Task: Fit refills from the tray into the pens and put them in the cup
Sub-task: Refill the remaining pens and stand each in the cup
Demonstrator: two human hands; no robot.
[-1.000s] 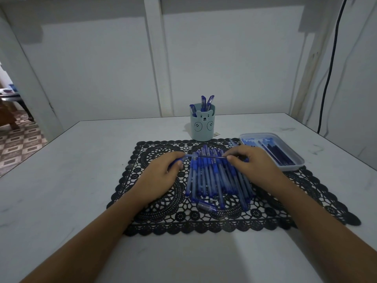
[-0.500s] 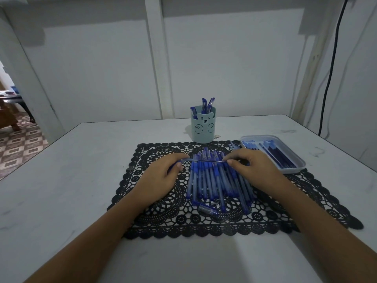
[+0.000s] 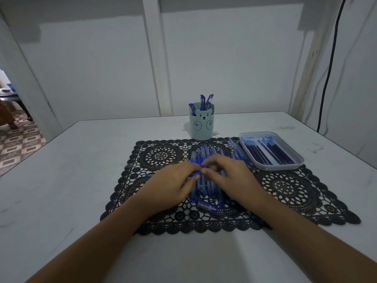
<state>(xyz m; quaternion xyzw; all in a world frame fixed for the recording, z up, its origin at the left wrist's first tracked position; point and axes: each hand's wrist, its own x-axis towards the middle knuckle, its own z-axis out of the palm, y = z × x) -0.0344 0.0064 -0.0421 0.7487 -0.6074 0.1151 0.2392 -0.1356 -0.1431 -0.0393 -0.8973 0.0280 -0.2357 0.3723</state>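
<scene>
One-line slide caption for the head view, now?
Left hand grips a pen, right hand pinches its end, over the pen pile; cup and tray beyond.

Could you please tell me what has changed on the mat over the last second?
The right hand moved left to meet the left hand; its fingertips now pinch the end of the pen the left hand grips. The refill that spanned between them no longer shows, apparently pushed in. Pen pile, cup and tray stayed put.
</scene>
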